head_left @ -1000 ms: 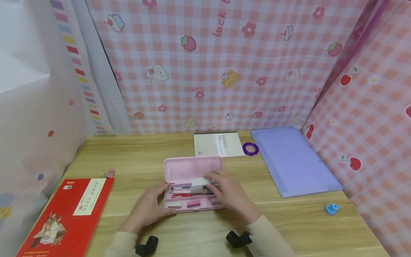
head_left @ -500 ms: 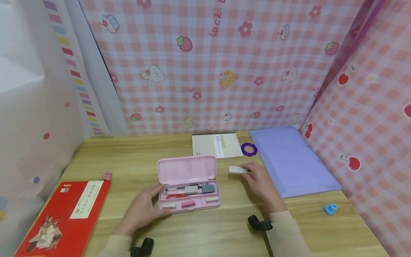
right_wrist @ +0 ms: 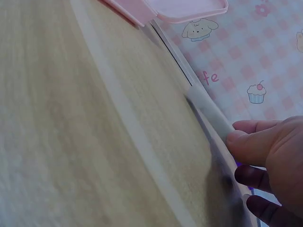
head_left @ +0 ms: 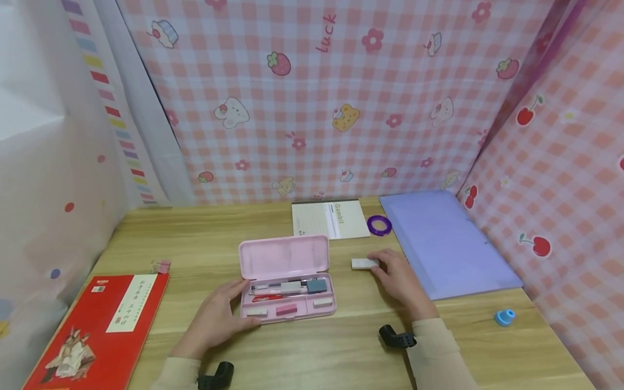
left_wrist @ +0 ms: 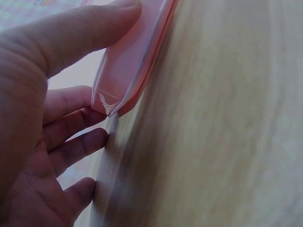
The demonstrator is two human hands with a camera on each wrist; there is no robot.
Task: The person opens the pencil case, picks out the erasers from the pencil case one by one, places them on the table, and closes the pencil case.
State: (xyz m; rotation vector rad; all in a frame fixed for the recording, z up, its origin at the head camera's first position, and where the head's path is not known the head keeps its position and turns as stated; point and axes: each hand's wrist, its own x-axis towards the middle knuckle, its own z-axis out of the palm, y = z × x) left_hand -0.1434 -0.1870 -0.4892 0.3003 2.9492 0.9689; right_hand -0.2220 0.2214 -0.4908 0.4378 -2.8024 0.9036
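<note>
Your left hand (head_left: 214, 319) is resting loosely against the open pink pencil case (head_left: 285, 279), thumb on its edge. Farther right, your right hand's (head_left: 401, 279) fingertips are touching the white eraser (head_left: 364, 264) lying on the bench (head_left: 312, 346).
</note>
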